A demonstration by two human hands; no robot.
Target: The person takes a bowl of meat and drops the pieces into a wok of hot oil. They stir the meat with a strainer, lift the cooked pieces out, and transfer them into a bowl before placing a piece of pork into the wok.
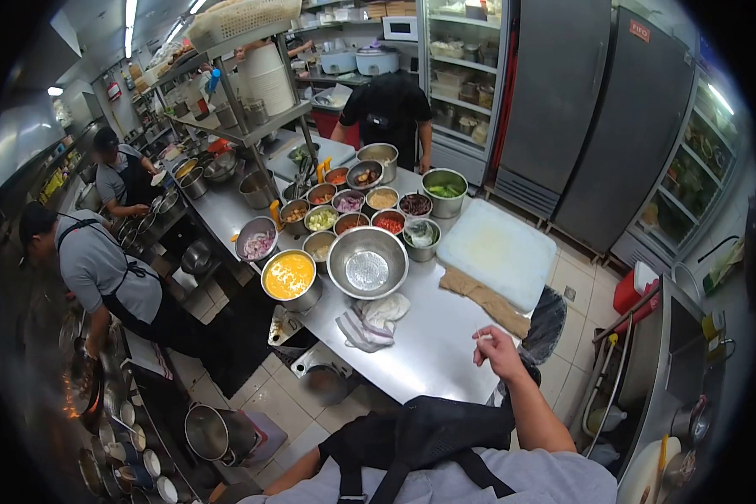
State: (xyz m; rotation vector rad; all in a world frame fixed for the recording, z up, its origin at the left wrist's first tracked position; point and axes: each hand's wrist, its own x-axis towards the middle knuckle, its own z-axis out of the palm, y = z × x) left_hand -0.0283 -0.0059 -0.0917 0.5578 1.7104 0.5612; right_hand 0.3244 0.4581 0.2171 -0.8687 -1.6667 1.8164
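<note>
Over the front right part of the steel table (412, 361), my right hand (496, 351) is raised with its fingers curled together; whether anything small is between them I cannot make out. Near it lie a brown cloth (485, 301) and a white cutting board (497, 252). My left forearm (298, 477) reaches down to the lower left, and the hand at its end is hidden or too dark to make out. An empty steel bowl (367, 263) stands on the table beside a white striped towel (370, 323).
Several containers of chopped food (388, 221) and a pot of orange liquid (289, 275) stand on the table. One person (386, 118) bends over its far end; two others (113, 260) work at the left, near flames. A large pot (210, 433) stands lower left.
</note>
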